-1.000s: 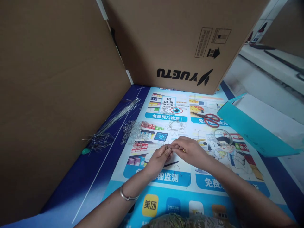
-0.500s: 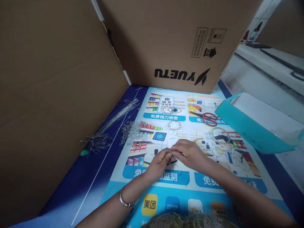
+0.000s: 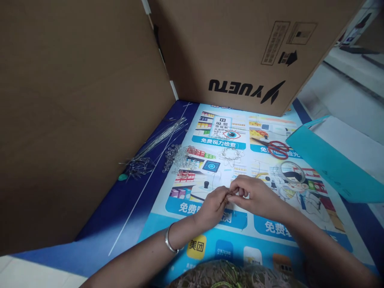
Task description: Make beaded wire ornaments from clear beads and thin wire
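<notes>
My left hand point(image 3: 213, 207), a silver bangle point(image 3: 171, 239) on its wrist, is closed in a pinch over the printed mat. Fingertip to fingertip with it, my right hand point(image 3: 253, 195) is pinching too. A thin wire point(image 3: 235, 213) sticks out just below the joined fingers; most of it is hidden by them. Beyond the hands lies a ring of clear beads and looped wire point(image 3: 231, 155). To its left is a pile of clear beads point(image 3: 181, 158).
A bundle of straight wires point(image 3: 163, 138) and a tangle of short dark wires point(image 3: 139, 167) lie at left. Red-handled scissors point(image 3: 277, 149), a roll of clear tape point(image 3: 292, 172) and a teal box point(image 3: 336, 164) are at right. Tall cardboard panels point(image 3: 240, 48) stand behind and left.
The view has shifted, so everything on the table sits further right or slightly higher. Both hands stay together, fingertips pinched, with the right fingers curled a little differently.
</notes>
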`<state>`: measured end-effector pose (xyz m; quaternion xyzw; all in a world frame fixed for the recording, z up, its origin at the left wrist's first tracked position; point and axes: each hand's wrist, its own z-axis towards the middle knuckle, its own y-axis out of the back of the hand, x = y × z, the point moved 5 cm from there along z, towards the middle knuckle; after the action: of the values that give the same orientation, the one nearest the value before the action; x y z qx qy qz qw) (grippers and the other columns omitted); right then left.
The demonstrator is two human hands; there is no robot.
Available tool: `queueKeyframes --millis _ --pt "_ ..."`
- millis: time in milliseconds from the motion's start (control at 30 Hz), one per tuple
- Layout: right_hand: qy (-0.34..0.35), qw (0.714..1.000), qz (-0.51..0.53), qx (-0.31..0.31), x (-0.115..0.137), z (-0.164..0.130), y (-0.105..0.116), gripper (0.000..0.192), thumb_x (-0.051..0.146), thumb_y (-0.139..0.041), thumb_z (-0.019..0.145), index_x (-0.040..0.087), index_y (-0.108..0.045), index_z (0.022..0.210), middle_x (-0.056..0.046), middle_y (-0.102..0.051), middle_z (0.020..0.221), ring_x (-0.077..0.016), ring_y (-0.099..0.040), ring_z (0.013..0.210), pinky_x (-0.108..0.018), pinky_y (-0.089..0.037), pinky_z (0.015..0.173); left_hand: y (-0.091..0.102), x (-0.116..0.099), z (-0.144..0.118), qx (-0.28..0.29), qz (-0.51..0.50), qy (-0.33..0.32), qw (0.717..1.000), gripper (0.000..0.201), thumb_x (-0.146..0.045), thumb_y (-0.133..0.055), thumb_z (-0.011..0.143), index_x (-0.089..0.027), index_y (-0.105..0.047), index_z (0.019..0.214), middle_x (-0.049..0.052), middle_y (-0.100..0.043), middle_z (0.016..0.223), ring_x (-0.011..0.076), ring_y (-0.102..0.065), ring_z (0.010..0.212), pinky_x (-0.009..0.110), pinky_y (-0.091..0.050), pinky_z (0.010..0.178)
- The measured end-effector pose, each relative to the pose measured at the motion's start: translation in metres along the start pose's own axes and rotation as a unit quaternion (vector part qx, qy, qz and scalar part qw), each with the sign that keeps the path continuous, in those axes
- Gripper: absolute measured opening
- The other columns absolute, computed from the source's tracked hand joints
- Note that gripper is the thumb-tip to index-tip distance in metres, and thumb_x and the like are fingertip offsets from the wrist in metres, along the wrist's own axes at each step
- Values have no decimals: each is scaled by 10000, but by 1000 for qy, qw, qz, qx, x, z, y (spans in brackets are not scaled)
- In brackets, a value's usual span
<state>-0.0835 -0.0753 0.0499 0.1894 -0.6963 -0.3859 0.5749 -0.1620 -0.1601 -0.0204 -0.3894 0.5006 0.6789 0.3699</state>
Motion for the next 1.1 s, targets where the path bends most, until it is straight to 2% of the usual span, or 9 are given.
queueKeyframes --millis 167,300,367,433,500,600,767,933,1100 --pt "-26 996 -80 40 6 -7 3 161 334 -554 790 184 -517 745 4 -551 694 -114 -480 626 -221 -327 538 -10 -4 -8 37 63 14 997 155 -172 -348 860 -167 -500 885 71 -558 810 186 -508 739 286 -373 652" --pt "17 995 14 101 9 -7 10 189 351 -492 839 193 -564 766 8 -580 697 -100 -508 617 -208 -354 547 1 -25 -11 55 70 -23 996 176 -191 -357 862 -169 -531 867 66 -565 749 183 -513 679 287 -371 609" --pt "12 997 34 71 7 2 11 204 338 -442 869 195 -582 827 1 -600 744 -99 -533 652 -206 -378 585 28 -36 -7 -4 43 -30 999 205 -214 -357 879 -187 -552 939 70 -584 825 182 -529 752 294 -388 678" --pt "17 999 -35 31 9 15 2 185 309 -454 865 195 -597 835 -8 -611 796 -113 -545 720 -220 -386 639 67 -39 -2 -134 14 22 991 219 -246 -362 890 -205 -571 943 37 -558 742 158 -513 704 280 -389 669" --pt "57 988 -127 66 15 30 -24 188 292 -462 859 185 -611 822 -29 -613 817 -143 -549 780 -248 -386 674 101 -38 -1 -240 -11 68 968 216 -284 -377 890 -201 -575 917 2 -496 653 125 -470 609 250 -377 602" --pt "95 962 -240 87 23 52 -62 199 294 -478 845 155 -614 801 -67 -605 805 -174 -548 776 -268 -385 643 129 -36 1 -303 -24 70 950 224 -312 -395 883 -182 -576 903 -12 -462 632 102 -428 567 221 -351 543" --pt "119 927 -344 89 22 75 -88 188 222 -458 835 117 -606 782 -99 -608 772 -192 -558 721 -284 -377 596 138 -28 4 -292 4 59 954 240 -313 -383 889 -176 -578 917 -11 -475 643 100 -450 602 215 -366 586" --pt "183 908 -353 129 23 78 -96 138 137 -457 778 126 -594 771 -87 -628 756 -178 -571 667 -268 -364 556 132 -24 12 -216 50 49 974 243 -285 -367 892 -162 -577 903 -6 -506 666 112 -490 654 222 -383 643" --pt "188 903 -353 160 33 81 -103 157 118 -444 772 121 -601 773 -92 -646 759 -168 -583 661 -250 -367 546 130 -19 16 -177 74 41 980 270 -272 -344 898 -156 -582 841 10 -562 724 126 -528 723 232 -387 694"
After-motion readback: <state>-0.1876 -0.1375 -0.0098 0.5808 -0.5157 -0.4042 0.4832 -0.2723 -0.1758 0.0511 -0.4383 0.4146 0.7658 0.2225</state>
